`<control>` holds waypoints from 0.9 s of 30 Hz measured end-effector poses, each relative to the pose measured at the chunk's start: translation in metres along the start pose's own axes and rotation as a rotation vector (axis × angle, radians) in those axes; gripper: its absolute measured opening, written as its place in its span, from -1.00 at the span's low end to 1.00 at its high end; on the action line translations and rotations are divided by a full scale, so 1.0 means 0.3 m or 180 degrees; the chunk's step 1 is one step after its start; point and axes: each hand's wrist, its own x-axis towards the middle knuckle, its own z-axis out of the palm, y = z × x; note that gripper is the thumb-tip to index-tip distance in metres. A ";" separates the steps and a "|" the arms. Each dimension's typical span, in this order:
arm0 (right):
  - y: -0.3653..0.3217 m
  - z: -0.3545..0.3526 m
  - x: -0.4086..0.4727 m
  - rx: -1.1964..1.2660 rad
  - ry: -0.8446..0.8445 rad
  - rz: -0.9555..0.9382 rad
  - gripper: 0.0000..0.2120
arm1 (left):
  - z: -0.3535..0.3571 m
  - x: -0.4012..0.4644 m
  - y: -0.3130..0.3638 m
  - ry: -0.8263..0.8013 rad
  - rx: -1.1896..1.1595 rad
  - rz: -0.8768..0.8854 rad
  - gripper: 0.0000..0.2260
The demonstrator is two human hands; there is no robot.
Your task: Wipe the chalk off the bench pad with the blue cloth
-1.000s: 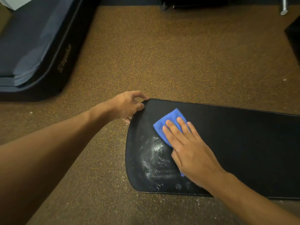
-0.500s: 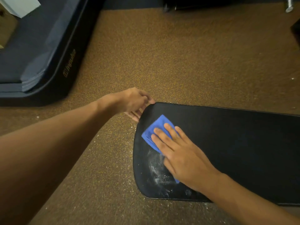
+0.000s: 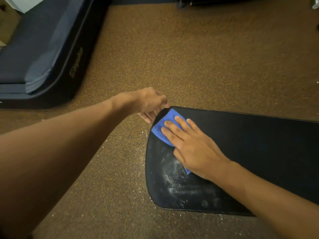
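Note:
A black bench pad [image 3: 250,149] runs from the centre to the right edge. White chalk smears [image 3: 174,180] cover its near left end. The blue cloth [image 3: 161,129] lies flat at the pad's far left corner. My right hand [image 3: 191,145] presses on the cloth with straight fingers, covering most of it. My left hand [image 3: 148,102] curls its fingers round the pad's far left corner, just beyond the cloth.
Brown speckled floor [image 3: 189,57] surrounds the pad, with white chalk dust [image 3: 136,147] scattered left of it. A dark blue padded mat [image 3: 43,54] lies at the upper left. Dark equipment [image 3: 224,0] lines the top edge.
My right hand has slid the cloth left and away, from the middle of the pad's end to its far left corner. My left hand stays at that corner.

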 end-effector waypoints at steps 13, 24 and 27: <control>-0.041 -0.006 0.098 0.0015 -0.0019 -0.0244 -0.40 | -0.016 0.010 -0.004 0.0142 0.0385 0.0211 -0.66; -0.048 0.003 0.071 -0.0038 -0.0082 -0.0802 -0.40 | 0.010 0.011 -0.007 0.0242 0.0392 0.0312 -0.67; -0.032 -0.007 0.162 0.0034 -0.0047 -0.0418 -0.41 | 0.008 0.004 -0.018 0.0427 0.0643 0.0363 -0.64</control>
